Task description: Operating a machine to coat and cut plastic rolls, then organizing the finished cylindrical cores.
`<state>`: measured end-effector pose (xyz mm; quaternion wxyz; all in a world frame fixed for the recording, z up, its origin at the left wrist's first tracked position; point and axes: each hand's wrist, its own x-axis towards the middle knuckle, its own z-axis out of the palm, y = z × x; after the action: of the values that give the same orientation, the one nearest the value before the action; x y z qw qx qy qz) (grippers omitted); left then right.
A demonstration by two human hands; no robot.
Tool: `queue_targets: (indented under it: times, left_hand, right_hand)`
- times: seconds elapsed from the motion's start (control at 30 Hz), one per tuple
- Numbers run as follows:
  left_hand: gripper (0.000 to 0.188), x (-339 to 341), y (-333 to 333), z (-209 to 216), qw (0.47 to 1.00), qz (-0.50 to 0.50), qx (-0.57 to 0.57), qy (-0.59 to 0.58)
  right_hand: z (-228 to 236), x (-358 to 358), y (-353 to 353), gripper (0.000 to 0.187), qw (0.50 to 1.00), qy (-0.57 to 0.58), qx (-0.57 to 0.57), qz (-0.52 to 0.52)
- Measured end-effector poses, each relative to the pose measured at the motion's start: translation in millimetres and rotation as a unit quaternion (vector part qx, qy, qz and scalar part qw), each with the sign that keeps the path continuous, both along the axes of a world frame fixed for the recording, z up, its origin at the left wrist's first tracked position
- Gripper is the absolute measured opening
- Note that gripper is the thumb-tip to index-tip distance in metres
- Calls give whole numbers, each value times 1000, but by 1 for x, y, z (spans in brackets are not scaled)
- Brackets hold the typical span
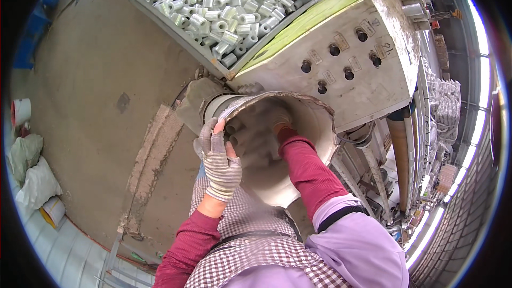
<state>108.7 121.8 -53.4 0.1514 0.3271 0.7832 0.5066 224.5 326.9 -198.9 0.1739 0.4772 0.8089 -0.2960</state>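
A large off-white bucket (pixel 316 128) with a worn, ragged rim is tilted in front of me, its mouth facing me. My left hand (pixel 221 166), in a striped work glove with bare fingertips, grips the bucket's left rim. Inside lie several short, pale cardboard-like tubes (pixel 246 137), blurred and in shadow. My right hand (pixel 281 120) reaches deep into the bucket near the far wall; its fingers are hidden and smeared, so what they hold cannot be made out.
Beyond the bucket stands a grey bin (pixel 176 28) heaped with small rolls of shiny film. To its right is a control box (pixel 298 92) with several black knobs and a yellow-green top. Machine framing (pixel 376 181) runs along the right. White sacks (pixel 40 185) lie at far left.
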Motion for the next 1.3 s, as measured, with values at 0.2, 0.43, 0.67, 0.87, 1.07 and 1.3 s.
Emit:
queue_targets:
  times: [0.2, 0.43, 0.67, 0.87, 1.07, 1.3]
  left_hand:
    - [72, -12, -14, 22, 991, -43, -50, 120]
    - [75, -19, 9, 64, 926, -306, 155, -156]
    - [79, -168, 134, 72, 813, -254, 355, -385]
    - [71, -140, 44, 50, 920, -142, 159, -328]
    - [56, -91, -212, -125, 851, 144, -164, -478]
    - [40, 4, -353, -127, 783, 327, -155, -506]
  right_hand:
    - [123, 23, -23, 42, 981, 1, -5, 193]
    - [277, 32, -45, 47, 812, 235, -511, -159]
    - [80, 36, -51, 59, 892, -209, -165, 365]
    - [54, 72, -50, 36, 895, -173, 11, 412]
    - [199, 18, -13, 67, 907, -84, -323, 259]
    - [308, 23, 19, 77, 864, 408, -285, -73]
